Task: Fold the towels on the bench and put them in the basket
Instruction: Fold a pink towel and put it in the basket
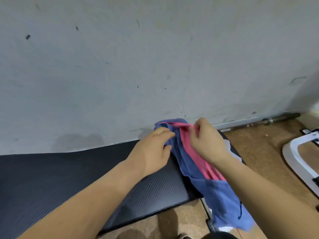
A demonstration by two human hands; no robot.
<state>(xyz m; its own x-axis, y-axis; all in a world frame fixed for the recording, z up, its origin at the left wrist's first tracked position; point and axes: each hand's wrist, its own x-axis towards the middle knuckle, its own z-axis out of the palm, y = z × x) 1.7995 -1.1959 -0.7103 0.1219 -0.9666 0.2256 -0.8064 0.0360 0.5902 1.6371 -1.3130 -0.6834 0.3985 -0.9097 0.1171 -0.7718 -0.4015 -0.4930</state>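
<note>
I see the left hand (153,149) gripping a fold of the blue towel (215,195) at the right end of the black bench (69,178), near the wall (120,66). The right hand (208,142) pinches the top edge of the pink towel (195,157), which lies inside the blue one. The blue towel's lower end hangs off the bench edge.

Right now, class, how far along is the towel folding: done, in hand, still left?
Done: nothing looks folded. In hand: left hand holds the blue towel, right hand pinches the pink towel, both heaped on the bench. Left: folding both; no basket clearly shows.
</note>
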